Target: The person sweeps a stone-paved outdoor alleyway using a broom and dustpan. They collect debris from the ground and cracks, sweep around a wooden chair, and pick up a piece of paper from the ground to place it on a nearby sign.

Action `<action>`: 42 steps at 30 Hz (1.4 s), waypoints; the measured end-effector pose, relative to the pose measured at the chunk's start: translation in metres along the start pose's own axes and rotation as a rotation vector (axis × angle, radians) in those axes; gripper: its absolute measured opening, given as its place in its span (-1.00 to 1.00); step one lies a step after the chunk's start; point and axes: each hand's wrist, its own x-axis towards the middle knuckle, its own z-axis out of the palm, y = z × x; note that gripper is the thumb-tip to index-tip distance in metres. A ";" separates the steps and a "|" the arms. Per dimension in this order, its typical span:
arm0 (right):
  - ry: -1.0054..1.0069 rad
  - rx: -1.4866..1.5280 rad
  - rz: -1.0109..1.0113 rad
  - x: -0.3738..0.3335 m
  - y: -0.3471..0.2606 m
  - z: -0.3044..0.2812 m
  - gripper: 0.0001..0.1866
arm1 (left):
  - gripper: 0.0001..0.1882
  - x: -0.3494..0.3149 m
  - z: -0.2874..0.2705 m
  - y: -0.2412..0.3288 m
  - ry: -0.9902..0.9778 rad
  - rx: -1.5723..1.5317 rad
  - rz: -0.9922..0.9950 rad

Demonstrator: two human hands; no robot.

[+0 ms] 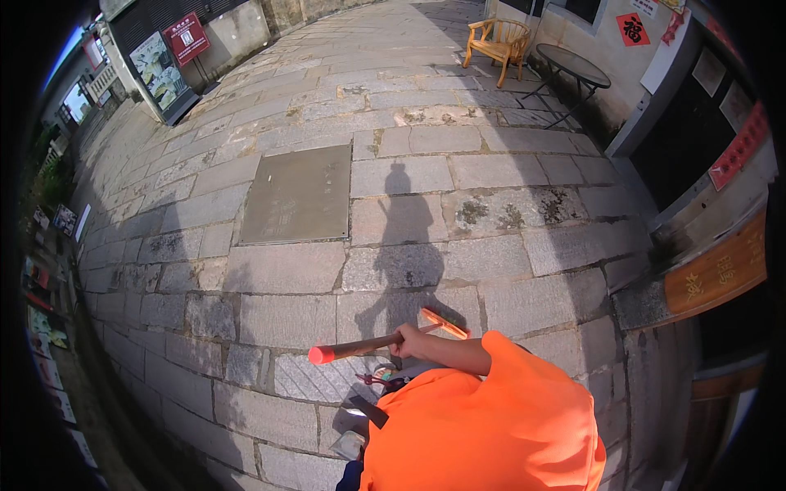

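Note:
My right hand is closed round the brown handle of a broom. The handle has a red end cap pointing left. Past my hand, an orange broom head with some green on it lies low against the paving. My bare forearm comes out of a loose orange sleeve, which covers much of the lower right. Close to my waist hang a dark red cord and a dark strap-like piece. A greyish object shows below them, its kind unclear. My left hand does not show.
Uneven stone paving surrounds me, with a flat metal-like cover set in it. A wooden armchair and a round dark table stand by the right wall. Display boards stand far left. A wooden sign juts in at right.

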 end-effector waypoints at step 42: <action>0.002 0.056 0.112 0.265 0.375 0.676 -0.90 | -0.67 0.825 0.041 0.381 0.279 -0.051 -0.041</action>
